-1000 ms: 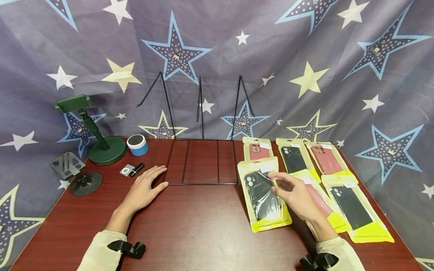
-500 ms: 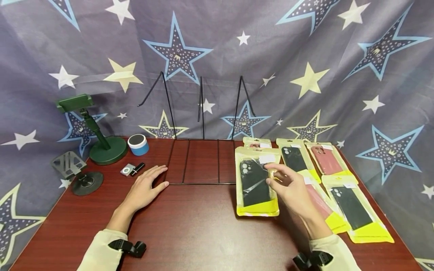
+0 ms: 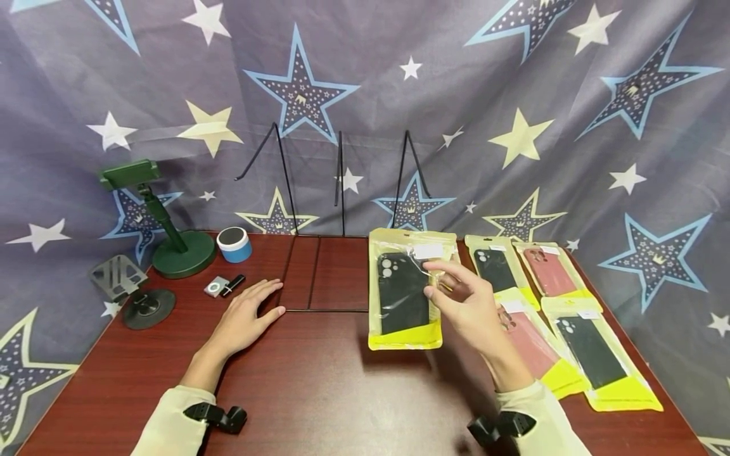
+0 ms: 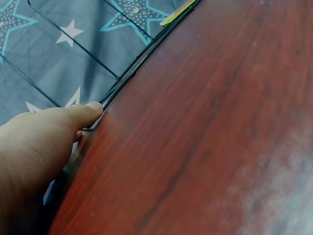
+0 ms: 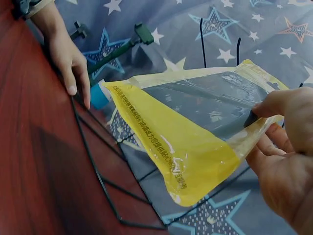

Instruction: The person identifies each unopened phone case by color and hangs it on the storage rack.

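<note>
Right hand pinches the bagged phone case, likely light and slippery, soundly by its right edge; left hand, fingers extended, apparently touches the rack.

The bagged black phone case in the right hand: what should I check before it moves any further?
1. Right hand grips the bagged black phone case: ok, pinching its right edge.
2. Bagged black phone case lifted off the tabletop: ok, a shadow falls below it.
3. Left hand touching the wire rack: ok, thumb at the front left corner.
4. Bagged black phone case on the right prong, if meant to hang: not ok; its top appears lower in the head view.
5. Nothing snagging on the rack: cannot tell; the bag hides part of it.
</note>
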